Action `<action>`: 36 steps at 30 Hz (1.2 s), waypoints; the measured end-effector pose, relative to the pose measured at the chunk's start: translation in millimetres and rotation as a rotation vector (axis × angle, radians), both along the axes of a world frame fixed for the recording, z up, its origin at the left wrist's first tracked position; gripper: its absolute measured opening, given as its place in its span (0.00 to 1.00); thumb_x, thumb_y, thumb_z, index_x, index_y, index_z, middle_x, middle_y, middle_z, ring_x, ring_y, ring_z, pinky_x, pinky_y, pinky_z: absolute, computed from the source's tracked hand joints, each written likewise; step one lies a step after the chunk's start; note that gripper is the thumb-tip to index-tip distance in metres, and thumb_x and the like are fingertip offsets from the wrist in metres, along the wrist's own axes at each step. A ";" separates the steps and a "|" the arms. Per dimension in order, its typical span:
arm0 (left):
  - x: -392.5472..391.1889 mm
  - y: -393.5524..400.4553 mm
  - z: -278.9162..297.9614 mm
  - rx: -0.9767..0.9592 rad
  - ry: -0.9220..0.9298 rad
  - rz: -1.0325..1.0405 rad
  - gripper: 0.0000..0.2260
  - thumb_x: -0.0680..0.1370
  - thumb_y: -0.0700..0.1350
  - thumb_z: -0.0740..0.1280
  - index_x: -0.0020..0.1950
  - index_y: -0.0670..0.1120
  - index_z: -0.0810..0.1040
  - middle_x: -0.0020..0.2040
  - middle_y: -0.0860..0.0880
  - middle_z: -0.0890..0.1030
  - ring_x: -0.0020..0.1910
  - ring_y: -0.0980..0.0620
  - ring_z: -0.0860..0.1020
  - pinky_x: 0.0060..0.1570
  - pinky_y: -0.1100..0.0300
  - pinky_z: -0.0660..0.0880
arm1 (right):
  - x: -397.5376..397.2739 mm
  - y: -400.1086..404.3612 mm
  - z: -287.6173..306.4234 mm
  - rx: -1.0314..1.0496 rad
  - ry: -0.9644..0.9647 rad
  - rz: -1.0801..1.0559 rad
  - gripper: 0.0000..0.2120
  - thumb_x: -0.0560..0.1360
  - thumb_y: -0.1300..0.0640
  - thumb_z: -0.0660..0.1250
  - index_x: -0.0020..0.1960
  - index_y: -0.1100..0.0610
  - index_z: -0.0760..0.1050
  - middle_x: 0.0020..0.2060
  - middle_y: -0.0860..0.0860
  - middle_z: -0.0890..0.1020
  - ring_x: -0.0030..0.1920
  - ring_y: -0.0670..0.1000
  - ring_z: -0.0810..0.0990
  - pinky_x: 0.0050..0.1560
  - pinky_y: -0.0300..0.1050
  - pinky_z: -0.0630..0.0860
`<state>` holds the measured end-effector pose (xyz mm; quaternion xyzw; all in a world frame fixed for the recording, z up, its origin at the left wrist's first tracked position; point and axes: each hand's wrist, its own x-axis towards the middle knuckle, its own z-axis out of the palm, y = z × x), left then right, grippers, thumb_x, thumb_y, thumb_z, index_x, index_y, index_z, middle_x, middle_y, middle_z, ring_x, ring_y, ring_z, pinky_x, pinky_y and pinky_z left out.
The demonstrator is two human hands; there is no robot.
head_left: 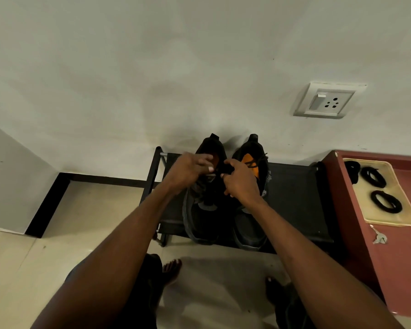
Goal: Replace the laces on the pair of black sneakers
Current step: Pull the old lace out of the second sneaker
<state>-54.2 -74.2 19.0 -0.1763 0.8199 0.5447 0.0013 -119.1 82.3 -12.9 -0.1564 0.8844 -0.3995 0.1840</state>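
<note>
Where the view begins, nearest the camera, two bare feet are seen on the tiled floor (223,269), and two bare forearms are stretched forward from the bottom edge. Beyond them a low black rack (294,198) is set against the wall, and the sneakers are stood side by side on its top, toes toward the person, heels at the rack's back edge. The left sneaker (199,224) and the right sneaker (249,231) are placed just beside each other, nearer the rack's left end.

Both hands are held over the left sneaker's throat. The left hand (188,172) is seen with fingers curled over the tongue; whether lace is pinched under them cannot be told. The right hand (241,179) is closed, with a dark bit of lace (227,167) apparently pinched between thumb and fingers.

To the right, a red cabinet (377,257) is stood against the rack's right end; on its top a tray (375,218) is laid holding coiled black laces (387,201), and a key (379,237) is left near its front edge.

Unlacing of the left sneaker is judged to be the step in hand. Next, the lace would need to be drawn out through each eyelet.
</note>
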 end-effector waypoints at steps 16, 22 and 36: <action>-11.1 -2.2 -30.6 -0.835 -0.101 -0.411 0.12 0.78 0.48 0.68 0.60 0.48 0.84 0.77 0.44 0.67 0.78 0.45 0.58 0.77 0.50 0.52 | 2.8 -5.2 -2.6 0.029 0.033 0.012 0.24 0.76 0.57 0.65 0.72 0.48 0.70 0.53 0.54 0.84 0.42 0.55 0.84 0.43 0.57 0.83; -8.4 3.7 -2.6 -0.331 0.117 0.047 0.06 0.79 0.41 0.69 0.42 0.45 0.82 0.68 0.45 0.75 0.63 0.48 0.76 0.60 0.61 0.69 | 2.2 -4.2 -2.7 0.014 0.032 0.004 0.24 0.75 0.61 0.63 0.70 0.48 0.72 0.49 0.51 0.84 0.37 0.52 0.84 0.41 0.56 0.83; -7.2 -6.6 -0.8 -0.567 0.210 0.135 0.15 0.76 0.41 0.70 0.63 0.49 0.79 0.78 0.46 0.60 0.78 0.46 0.52 0.77 0.51 0.56 | 4.6 -4.1 -2.5 0.016 0.045 0.008 0.23 0.77 0.61 0.63 0.71 0.50 0.72 0.50 0.52 0.83 0.36 0.52 0.83 0.41 0.55 0.83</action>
